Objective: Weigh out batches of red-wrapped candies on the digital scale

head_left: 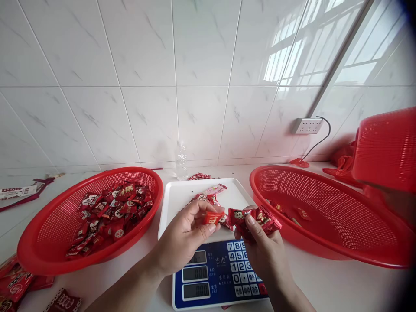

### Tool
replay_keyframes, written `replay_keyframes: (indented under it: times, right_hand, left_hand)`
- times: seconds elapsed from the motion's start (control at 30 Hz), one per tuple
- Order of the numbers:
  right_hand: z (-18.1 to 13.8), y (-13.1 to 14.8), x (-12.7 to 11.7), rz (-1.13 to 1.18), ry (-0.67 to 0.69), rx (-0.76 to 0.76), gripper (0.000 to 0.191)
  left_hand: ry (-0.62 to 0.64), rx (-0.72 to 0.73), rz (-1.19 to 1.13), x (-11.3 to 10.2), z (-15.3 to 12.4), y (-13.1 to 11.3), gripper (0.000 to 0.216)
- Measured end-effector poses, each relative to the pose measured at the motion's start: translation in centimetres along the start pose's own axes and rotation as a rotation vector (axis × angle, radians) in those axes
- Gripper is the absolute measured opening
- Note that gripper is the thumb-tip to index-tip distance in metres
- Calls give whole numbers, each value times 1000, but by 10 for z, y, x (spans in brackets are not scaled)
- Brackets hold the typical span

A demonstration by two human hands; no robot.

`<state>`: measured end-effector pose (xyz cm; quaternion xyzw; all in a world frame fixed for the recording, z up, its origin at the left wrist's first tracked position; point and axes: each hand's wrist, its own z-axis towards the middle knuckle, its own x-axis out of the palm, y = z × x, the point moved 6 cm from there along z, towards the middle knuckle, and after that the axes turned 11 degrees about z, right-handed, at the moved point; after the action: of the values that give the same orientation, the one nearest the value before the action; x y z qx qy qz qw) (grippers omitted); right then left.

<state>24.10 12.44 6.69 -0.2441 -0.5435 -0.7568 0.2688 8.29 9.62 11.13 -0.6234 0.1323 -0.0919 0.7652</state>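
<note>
My left hand (pixel 191 229) pinches a small red packet (pixel 213 217) with yellow lettering, above the front of the scale's white pan (pixel 173 199). Close to its right, my right hand (pixel 263 238) is closed on red candy packets (pixel 255 220) with a cartoon face, more than one by the look of it. Several red and pink packets (pixel 212 197) lie on the pan behind my hands. Under my wrists sits the scale's blue panel (pixel 221 281), its right keys partly covered by my right hand.
A red basket (pixel 35 242) heaped with red packets stands left. At right, another red basket (pixel 325 242) holds a few packets. Behind the scale stands a clear bottle (pixel 181 160). More packets (pixel 16 281) lie front left. A socket strip (pixel 308 125) is on the tiled wall.
</note>
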Motion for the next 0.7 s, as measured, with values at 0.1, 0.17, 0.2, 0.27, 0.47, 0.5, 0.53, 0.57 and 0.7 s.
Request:
replay_keyframes:
  times: [0.1, 0.17, 0.2, 0.27, 0.47, 0.5, 0.53, 0.57, 0.7]
  right_hand:
    - [-1, -4, -1, -54, -1, 31, 20]
    - [-3, -7, -1, -95, 20, 55, 24]
    - [-3, -9, -1, -116, 43, 66, 25]
    - [-5, -12, 0, -152, 97, 78, 25]
    - [-8, -11, 5, -207, 195, 71, 32]
    - [-8, -10, 6, -215, 196, 71, 33]
    - [-8, -9, 8, -223, 190, 75, 32]
    - [-8, -9, 9, -231, 182, 79, 31]
    - [-7, -6, 11, -273, 157, 68, 27]
  left_hand:
    - [-90, 106, 277, -2, -1, -8, 9]
    - [-110, 131, 363, -1, -3, -9, 12]
    - [-100, 136, 375, 1, -4, -9, 13]
    - [-70, 137, 375, 4, -5, -9, 11]
    - [-15, 95, 341, 7, -5, -6, 6]
    - [-6, 88, 334, 8, -5, -5, 6]
    - [8, 79, 326, 9, -5, -4, 7]
    - [22, 72, 317, 10, -4, -3, 8]
    - [55, 60, 283, 11, -2, -1, 14]
